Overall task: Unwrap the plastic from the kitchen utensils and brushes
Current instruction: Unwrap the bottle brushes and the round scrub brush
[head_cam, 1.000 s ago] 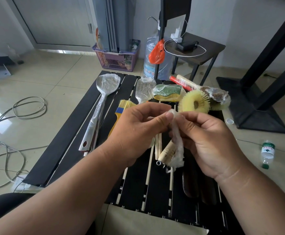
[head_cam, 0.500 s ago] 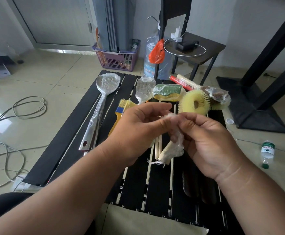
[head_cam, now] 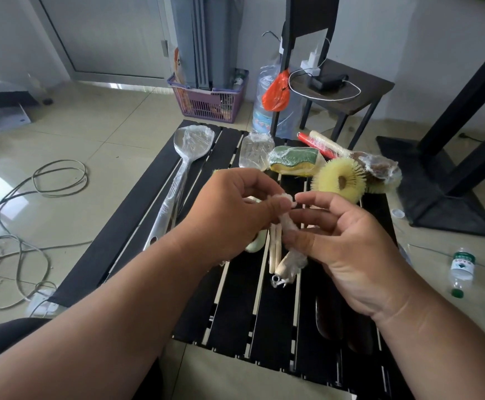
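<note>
My left hand point(head_cam: 235, 217) pinches a wad of clear plastic point(head_cam: 286, 198) above the black slatted table point(head_cam: 137, 215). A twisted strand of it runs down to the wooden brush handle point(head_cam: 288, 262), which ends in a metal hook and is still partly wrapped. My right hand point(head_cam: 351, 249) loosely holds that handle, thumb over the strand, index fingertip beside the wad. The yellow round brush head point(head_cam: 340, 180) shows behind my fingers. Still wrapped are a metal spoon point(head_cam: 189, 157), a spatula point(head_cam: 255, 151), a green-yellow sponge point(head_cam: 293, 160) and a brown brush point(head_cam: 379, 168).
Two pale sticks point(head_cam: 274, 249) lie under my hands and dark utensils point(head_cam: 330, 313) nearer me. A red and a cream roll point(head_cam: 322, 142) sit at the table's far edge. On the floor: a small bottle point(head_cam: 462, 269), cables point(head_cam: 19, 226), a purple basket point(head_cam: 209, 102).
My right hand has released its pinch at the top of the plastic and spread its fingers. My left hand keeps the wad, and the strand now runs longer down to the handle.
</note>
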